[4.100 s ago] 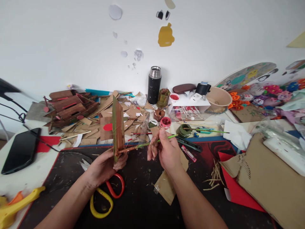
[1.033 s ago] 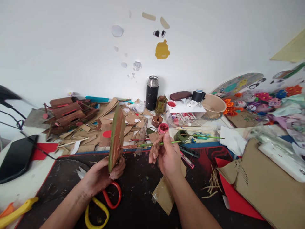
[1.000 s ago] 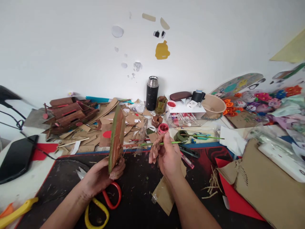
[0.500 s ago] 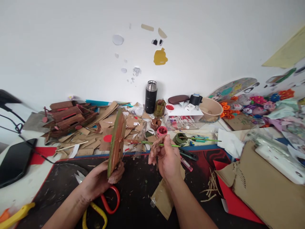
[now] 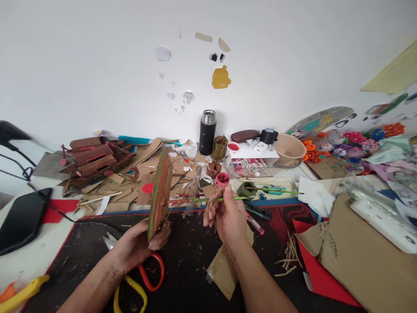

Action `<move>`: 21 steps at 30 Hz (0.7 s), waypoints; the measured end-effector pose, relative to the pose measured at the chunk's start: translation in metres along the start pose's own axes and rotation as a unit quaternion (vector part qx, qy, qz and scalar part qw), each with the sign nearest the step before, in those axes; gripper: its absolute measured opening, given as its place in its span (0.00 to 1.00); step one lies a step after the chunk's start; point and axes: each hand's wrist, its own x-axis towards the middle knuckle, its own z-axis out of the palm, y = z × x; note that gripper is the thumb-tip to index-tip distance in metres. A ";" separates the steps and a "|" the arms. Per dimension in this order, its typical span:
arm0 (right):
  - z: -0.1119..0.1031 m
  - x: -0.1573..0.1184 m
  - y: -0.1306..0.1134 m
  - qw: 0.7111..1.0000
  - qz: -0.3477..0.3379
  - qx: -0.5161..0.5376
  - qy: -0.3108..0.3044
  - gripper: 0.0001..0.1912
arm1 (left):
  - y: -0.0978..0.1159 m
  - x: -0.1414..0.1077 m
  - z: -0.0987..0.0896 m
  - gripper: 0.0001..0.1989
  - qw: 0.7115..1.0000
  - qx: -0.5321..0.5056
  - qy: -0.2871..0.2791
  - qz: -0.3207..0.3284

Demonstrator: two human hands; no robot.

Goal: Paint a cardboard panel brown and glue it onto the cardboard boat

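Note:
My left hand (image 5: 143, 239) grips the lower end of a flat painted piece (image 5: 162, 191), held upright with a green edge and a reddish-brown face. Its material is probably cardboard, though I cannot be certain. Between the pinched fingers of my right hand (image 5: 228, 213) lies a thin green-handled paintbrush (image 5: 202, 200), its brown tip at the piece's brown face. Brown paint smears the fingers of both hands. Behind the right hand stand open paint jars: a brown one (image 5: 213, 168), a pink-red one (image 5: 223, 178) and a green one (image 5: 246, 190) with another brush across it.
Scissors (image 5: 151, 278) with red and yellow handles lie by my left forearm. Cardboard scraps (image 5: 130, 182) and a brown model (image 5: 94, 158) fill the back left. A black flask (image 5: 207, 134) stands by the wall. Large cardboard (image 5: 365, 256) lies at right, a phone (image 5: 24, 219) at left.
The brush tip has shifted slightly lower on the brown face. Both hands keep their holds, and the whole view has moved a little.

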 end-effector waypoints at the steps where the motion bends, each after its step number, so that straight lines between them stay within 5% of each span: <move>1: 0.000 0.000 -0.001 1.000 -0.002 0.001 -0.001 0.27 | 0.000 0.000 0.000 0.18 1.000 0.003 0.000 -0.002; 21: 0.000 0.000 0.001 1.000 0.004 -0.016 -0.016 0.29 | -0.001 0.000 -0.006 0.15 1.000 -0.006 -0.007 0.006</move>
